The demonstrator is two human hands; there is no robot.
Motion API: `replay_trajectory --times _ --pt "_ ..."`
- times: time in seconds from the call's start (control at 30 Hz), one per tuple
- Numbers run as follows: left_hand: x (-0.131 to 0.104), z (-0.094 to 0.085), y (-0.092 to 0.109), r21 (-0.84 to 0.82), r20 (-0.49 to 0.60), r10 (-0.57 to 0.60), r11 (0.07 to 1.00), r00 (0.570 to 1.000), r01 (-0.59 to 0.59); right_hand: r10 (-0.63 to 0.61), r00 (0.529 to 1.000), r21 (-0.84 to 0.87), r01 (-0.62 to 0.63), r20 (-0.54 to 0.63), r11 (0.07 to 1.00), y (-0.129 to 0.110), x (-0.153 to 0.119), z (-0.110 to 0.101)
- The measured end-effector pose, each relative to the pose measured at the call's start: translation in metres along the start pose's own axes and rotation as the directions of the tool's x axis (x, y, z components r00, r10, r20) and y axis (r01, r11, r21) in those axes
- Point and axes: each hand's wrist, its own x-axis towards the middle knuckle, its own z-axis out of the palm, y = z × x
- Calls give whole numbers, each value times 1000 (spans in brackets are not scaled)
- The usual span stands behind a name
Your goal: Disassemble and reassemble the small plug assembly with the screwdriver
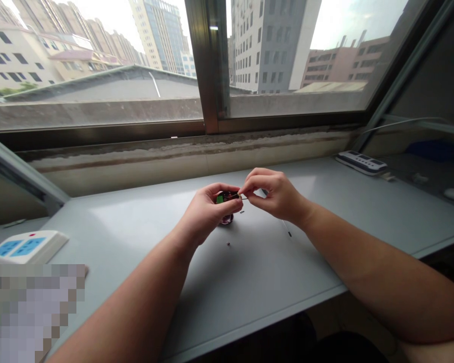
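Observation:
My left hand (212, 206) is closed around a small dark device (233, 195) with a green part showing on its left side. At the device's right end, the thumb and fingertips of my right hand (270, 194) are pinched together. A thin piece shows at those fingertips, too small to name. Below my left fingers, a dark rounded part (227, 220) rests on the table, partly hidden by the hand. A tiny metallic piece (228, 244) lies nearer to me. Under my right wrist is a thin rod with a dark tip (289, 234).
The grey table (136, 227) runs up to a wall below a window. At the left stands a white power strip with blue sockets (26, 247). A white and dark multi-socket strip (361, 163) lies at the back right. Diagonal metal frame bars (26, 169) flank the table.

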Motion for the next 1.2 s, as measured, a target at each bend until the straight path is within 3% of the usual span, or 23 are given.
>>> replay_trajectory --times 0.13,0.63,0.77,0.9,1.03,1.1,1.2 --pt "0 0 0 -11 7 5 1000 1000 -5 -67 998 -46 68 12 997 -1 1 -2" --pt "2 -1 -5 -55 0 -6 998 1000 6 -87 992 -106 97 96 990 -7 3 -10" --pt "2 -2 -5 -53 2 4 999 1000 -4 -21 996 -17 23 83 1000 -7 2 -12" --pt "3 -3 -4 -77 -16 2 997 1000 -3 143 987 149 -153 76 977 -5 1 -13" --pt "2 -3 -4 -56 -24 13 998 1000 -14 320 931 153 -348 177 925 -1 1 -14" --pt "2 -3 -4 -46 -32 29 998 999 -30 417 869 180 -470 267 864 1 2 -13" --pt "2 -2 -4 -63 -42 71 995 997 -73 512 754 311 -644 411 699 0 4 -10"
